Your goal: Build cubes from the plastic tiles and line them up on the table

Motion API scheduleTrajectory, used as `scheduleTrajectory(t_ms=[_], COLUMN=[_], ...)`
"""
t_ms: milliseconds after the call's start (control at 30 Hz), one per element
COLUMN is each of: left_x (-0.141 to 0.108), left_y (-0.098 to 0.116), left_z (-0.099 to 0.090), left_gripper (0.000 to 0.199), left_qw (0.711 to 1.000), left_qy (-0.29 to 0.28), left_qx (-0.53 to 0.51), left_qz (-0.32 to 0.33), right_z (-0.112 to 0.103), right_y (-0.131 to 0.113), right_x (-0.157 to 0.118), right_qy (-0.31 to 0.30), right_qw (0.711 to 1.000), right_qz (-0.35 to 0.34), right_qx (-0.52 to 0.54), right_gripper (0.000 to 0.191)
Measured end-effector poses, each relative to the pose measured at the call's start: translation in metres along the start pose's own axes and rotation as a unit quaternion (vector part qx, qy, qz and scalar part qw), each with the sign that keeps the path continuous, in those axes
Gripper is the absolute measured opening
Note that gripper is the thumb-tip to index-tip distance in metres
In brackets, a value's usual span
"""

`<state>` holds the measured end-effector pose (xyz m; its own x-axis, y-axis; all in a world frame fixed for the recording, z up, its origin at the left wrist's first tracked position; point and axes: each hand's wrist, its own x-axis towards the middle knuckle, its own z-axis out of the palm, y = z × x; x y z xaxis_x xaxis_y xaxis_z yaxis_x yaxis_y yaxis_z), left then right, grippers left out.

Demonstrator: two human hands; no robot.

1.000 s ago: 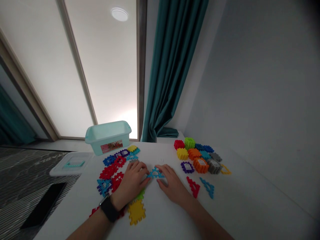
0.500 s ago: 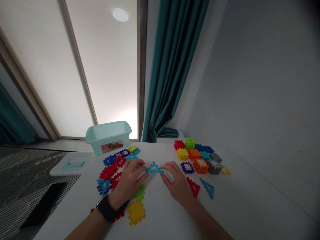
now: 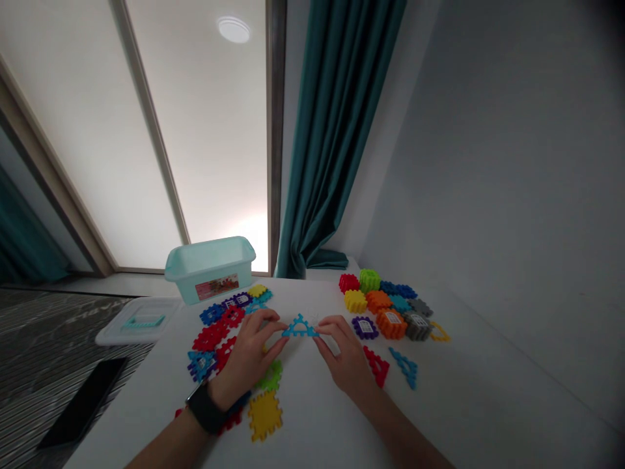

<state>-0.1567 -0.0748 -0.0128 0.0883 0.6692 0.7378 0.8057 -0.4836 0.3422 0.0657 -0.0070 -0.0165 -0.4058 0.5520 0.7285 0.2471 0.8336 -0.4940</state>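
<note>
A light blue triangular building piece (image 3: 300,326) with toothed edges is held up over the white table (image 3: 312,417). My left hand (image 3: 251,348), with a dark watch on its wrist, pinches the piece's left corner. At the opposite corner my right hand (image 3: 346,358) grips it between thumb and fingers. Under and beside my left forearm lie a yellow square piece (image 3: 265,415), a lime green piece (image 3: 271,376) and several red ones. Just right of my right hand rest a red triangular piece (image 3: 376,365) and a blue triangular piece (image 3: 405,367).
Stacks of toothed blocks, among them orange (image 3: 390,323), grey (image 3: 418,326) and purple (image 3: 365,327), stand at the right. A mint green tub (image 3: 215,270) is at the back left, near a translucent lid (image 3: 139,320). A dark flat object (image 3: 83,404) lies lower left.
The blue triangular piece stays between both hands, lifted very slightly. Otherwise the view has only shifted a little.
</note>
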Motion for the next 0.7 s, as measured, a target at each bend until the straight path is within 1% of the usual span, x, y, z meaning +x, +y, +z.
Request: scheduleTrajectory(t_ms=[200,367,600,700], left_x=[0.0000,0.0010,0.0047,0.0069], left_y=[0.0001,0.0015,0.0078,0.0100], left_z=[-0.0015,-0.0026,-0.0072,-0.0074], left_gripper=[0.014,0.014,0.014,0.015], left_qw=[1.000,0.999,0.993,0.988], left_qy=[0.005,-0.005,-0.024,-0.031], left_qx=[-0.009,-0.035,-0.103,-0.133], left_qz=[0.002,-0.011,-0.052,-0.078], right_z=[-0.0005,-0.0006,-0.0027,-0.0031], right_y=[0.0002,0.0006,-0.0030,-0.0066], right_x=[0.0005,0.0002,0.0005,0.0021], right_qy=[0.006,0.008,0.003,-0.003], right_qw=[1.000,1.000,1.000,0.999], right_qz=[-0.004,-0.010,0.002,0.026], right_qx=[-0.005,0.003,0.016,0.037], right_gripper=[0.009,0.009,0.011,0.011])
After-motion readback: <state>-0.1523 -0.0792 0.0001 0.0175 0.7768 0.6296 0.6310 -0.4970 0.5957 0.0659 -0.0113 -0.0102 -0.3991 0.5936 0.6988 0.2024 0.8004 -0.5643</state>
